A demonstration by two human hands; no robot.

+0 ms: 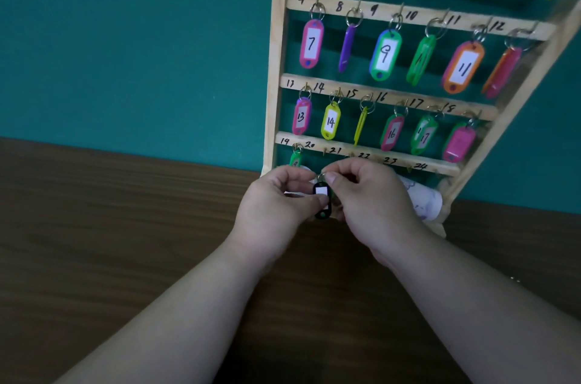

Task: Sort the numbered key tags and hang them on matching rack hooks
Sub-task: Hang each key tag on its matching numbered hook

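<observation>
A wooden key rack (pixel 276 75) leans against the teal wall, its bars numbered by hand. Coloured tags hang on its hooks, among them pink 7 (pixel 311 43), green 9 (pixel 385 54) and yellow 14 (pixel 330 121). On hook 19 hangs a green tag (pixel 295 159), partly hidden by my left hand. In front of the bottom bar I hold a black tag (pixel 322 201) with a white label. My left hand (pixel 276 204) grips its body. My right hand (pixel 367 195) pinches its metal ring just below hook 20 (pixel 324 151), which is bare.
The rack stands on a dark wooden table (pixel 125 242). Hooks 21 to 24 along the bottom bar (pixel 440 167) show no tags. A rolled white paper (pixel 421 198) lies behind my right hand at the rack's foot.
</observation>
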